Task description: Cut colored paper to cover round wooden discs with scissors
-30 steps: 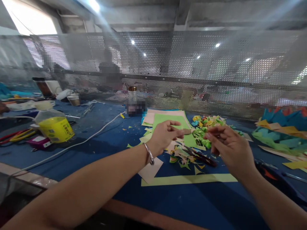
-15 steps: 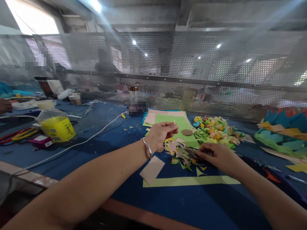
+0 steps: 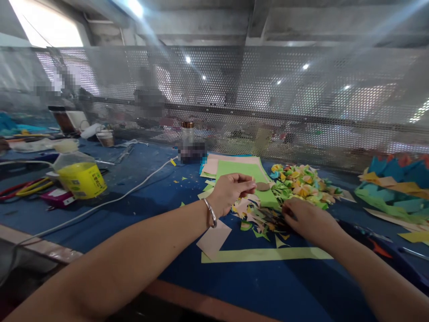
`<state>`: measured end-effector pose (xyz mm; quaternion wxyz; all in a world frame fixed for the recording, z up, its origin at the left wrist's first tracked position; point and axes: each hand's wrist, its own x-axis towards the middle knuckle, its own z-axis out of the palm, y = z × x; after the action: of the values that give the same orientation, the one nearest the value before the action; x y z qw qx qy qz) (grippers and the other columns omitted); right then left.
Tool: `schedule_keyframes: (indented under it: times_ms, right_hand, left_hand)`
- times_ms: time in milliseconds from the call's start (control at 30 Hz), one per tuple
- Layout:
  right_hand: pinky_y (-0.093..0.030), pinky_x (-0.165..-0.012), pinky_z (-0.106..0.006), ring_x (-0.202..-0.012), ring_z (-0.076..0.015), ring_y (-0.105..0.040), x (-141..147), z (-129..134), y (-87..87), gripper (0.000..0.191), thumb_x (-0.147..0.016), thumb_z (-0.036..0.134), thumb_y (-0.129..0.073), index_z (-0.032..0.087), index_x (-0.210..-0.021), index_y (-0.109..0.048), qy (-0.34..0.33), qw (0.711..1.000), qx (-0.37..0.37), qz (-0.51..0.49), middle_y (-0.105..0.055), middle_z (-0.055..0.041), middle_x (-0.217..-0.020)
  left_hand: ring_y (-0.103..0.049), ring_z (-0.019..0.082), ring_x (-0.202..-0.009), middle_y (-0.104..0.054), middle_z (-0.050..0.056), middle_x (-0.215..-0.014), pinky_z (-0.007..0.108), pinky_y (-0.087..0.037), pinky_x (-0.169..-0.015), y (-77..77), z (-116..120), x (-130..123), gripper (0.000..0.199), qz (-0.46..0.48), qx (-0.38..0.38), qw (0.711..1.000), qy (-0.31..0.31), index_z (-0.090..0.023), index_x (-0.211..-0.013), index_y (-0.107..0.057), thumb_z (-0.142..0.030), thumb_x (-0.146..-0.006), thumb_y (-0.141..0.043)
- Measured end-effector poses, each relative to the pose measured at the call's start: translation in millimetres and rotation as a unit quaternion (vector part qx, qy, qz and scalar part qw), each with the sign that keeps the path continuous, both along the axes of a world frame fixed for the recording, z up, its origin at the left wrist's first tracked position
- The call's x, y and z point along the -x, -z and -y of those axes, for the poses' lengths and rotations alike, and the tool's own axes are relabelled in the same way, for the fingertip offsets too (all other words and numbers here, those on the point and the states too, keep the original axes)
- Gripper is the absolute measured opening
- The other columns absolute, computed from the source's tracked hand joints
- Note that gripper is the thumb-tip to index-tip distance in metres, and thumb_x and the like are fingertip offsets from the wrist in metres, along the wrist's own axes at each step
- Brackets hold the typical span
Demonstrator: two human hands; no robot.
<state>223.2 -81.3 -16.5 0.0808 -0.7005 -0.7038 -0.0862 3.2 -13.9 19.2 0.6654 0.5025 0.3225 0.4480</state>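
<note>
My left hand [image 3: 231, 192], with a silver bangle at the wrist, is raised beside the green paper sheets [image 3: 239, 167]. Its thumb and fingers are pinched; what they hold, if anything, is too small to make out. A round brownish disc [image 3: 262, 186] lies on the green sheet near its fingertips. My right hand [image 3: 303, 217] is low at the right edge of the paper scraps [image 3: 264, 219], fingers curled together, their tips partly hidden. Behind it is a pile of small folded paper pieces [image 3: 303, 179]. A pale paper piece [image 3: 214, 239] and a yellow-green strip [image 3: 268, 255] lie in front.
On the left stand a bottle with a yellow label [image 3: 82, 179], a magenta box [image 3: 57, 197] and a paper cup [image 3: 105, 137]. A white cable [image 3: 134, 187] crosses the blue table. A jar [image 3: 187, 136] stands near the mesh screen [image 3: 228, 80]. Layered coloured paper [image 3: 392, 192] is at right.
My left hand has moved slightly right, towards the round disc, and the pale tip above its fingers no longer shows. My right hand has shifted a little right.
</note>
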Motion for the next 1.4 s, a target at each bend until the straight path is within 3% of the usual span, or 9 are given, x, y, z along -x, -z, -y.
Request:
schedule_keyframes:
  times_ms: [167,300,400,533,733,933,1067,1200,1400]
  right_hand:
    - [-0.034,-0.054,-0.030,-0.064,-0.0220,-0.064,-2,8,-7.1,0.012,-0.084,0.027,-0.055,0.024,-0.075,-0.061,0.000,1.000,0.015,-0.012,-0.069,-0.0036,-0.072]
    - [-0.038,-0.051,-0.031,-0.048,-0.0184,-0.056,-14,10,-14.0,0.017,-0.086,0.037,-0.053,0.026,-0.077,-0.061,-0.060,0.990,-0.027,-0.124,-0.061,0.0011,-0.055]
    - [-0.046,-0.052,-0.032,-0.051,-0.0195,-0.060,-31,12,-22.7,0.024,-0.083,0.049,-0.057,0.026,-0.081,-0.064,-0.078,0.972,-0.082,-0.205,-0.068,-0.0012,-0.064]
    - [-0.051,-0.050,-0.033,-0.057,-0.0221,-0.066,-37,26,-48.2,0.035,-0.079,0.062,-0.063,0.028,-0.088,-0.069,-0.061,0.951,-0.155,-0.261,-0.073,-0.0041,-0.074]
    - [-0.046,-0.048,-0.032,-0.054,-0.0207,-0.062,-5,36,-86.3,0.042,-0.079,0.069,-0.061,0.028,-0.081,-0.069,-0.069,0.941,-0.228,-0.238,-0.070,-0.0054,-0.067]
    - [-0.050,-0.054,-0.031,-0.061,-0.0194,-0.062,7,1,-68.4,0.025,-0.085,0.048,-0.062,0.023,-0.086,-0.065,-0.132,0.943,-0.150,-0.264,-0.067,-0.0042,-0.071]
    - [-0.049,-0.054,-0.027,-0.063,-0.0177,-0.063,15,-8,-53.6,0.020,-0.088,0.039,-0.062,0.022,-0.099,-0.060,-0.150,0.932,-0.172,-0.280,-0.066,-0.0040,-0.075]
    - [-0.046,-0.050,-0.026,-0.055,-0.0153,-0.059,28,-5,-45.1,0.033,-0.094,0.033,-0.056,0.022,-0.125,-0.056,-0.167,0.935,-0.220,-0.224,-0.065,-0.0012,-0.074]
    - [-0.053,-0.065,-0.032,-0.078,-0.0216,-0.070,32,-6,-27.5,0.027,-0.095,0.021,-0.046,0.020,-0.117,-0.062,-0.279,0.934,-0.208,-0.080,-0.073,-0.0092,-0.099]
  left_hand:
    - [-0.061,0.007,-0.059,-0.065,-0.001,-0.064,0.023,-0.047,-0.062,-1.3,-3,1,0.016,-0.006,-0.001,1.000,-0.026,-0.015,-0.069,-0.066,-0.002,-0.076,-0.074]
    - [-0.062,0.007,-0.058,-0.065,-0.001,-0.063,0.023,-0.049,-0.065,-3.6,-3,2,0.018,-0.015,-0.006,0.999,-0.029,-0.014,-0.068,-0.065,-0.002,-0.078,-0.073]
    - [-0.061,0.007,-0.057,-0.064,-0.001,-0.062,0.023,-0.047,-0.064,-4.8,-3,2,0.018,-0.027,-0.003,0.999,-0.036,-0.014,-0.068,-0.065,-0.003,-0.080,-0.073]
    - [-0.061,0.007,-0.058,-0.064,-0.001,-0.063,0.023,-0.044,-0.063,-3.1,-4,1,0.017,-0.019,0.001,0.999,-0.032,-0.013,-0.069,-0.065,-0.002,-0.079,-0.073]
    - [-0.060,0.008,-0.058,-0.064,-0.001,-0.061,0.022,-0.042,-0.061,3.7,-7,-2,0.015,-0.006,-0.005,1.000,-0.014,-0.012,-0.070,-0.065,-0.002,-0.078,-0.073]
    - [-0.055,0.007,-0.052,-0.063,-0.001,-0.057,0.022,-0.036,-0.055,5.1,-6,-3,0.016,-0.002,-0.016,1.000,-0.009,-0.013,-0.069,-0.065,-0.003,-0.079,-0.073]
    - [-0.056,0.007,-0.052,-0.061,-0.002,-0.057,0.022,-0.036,-0.055,5.1,-4,-4,0.018,0.007,-0.004,1.000,-0.011,-0.012,-0.068,-0.064,-0.001,-0.079,-0.072]
    - [-0.056,0.006,-0.052,-0.062,-0.001,-0.057,0.022,-0.035,-0.055,7.4,-5,-7,0.020,0.000,-0.005,1.000,-0.006,-0.012,-0.067,-0.064,0.000,-0.081,-0.070]
    - [-0.056,0.007,-0.054,-0.062,-0.002,-0.058,0.023,-0.037,-0.058,6.5,-6,-6,0.017,-0.005,-0.005,1.000,-0.014,-0.013,-0.069,-0.064,-0.003,-0.079,-0.073]
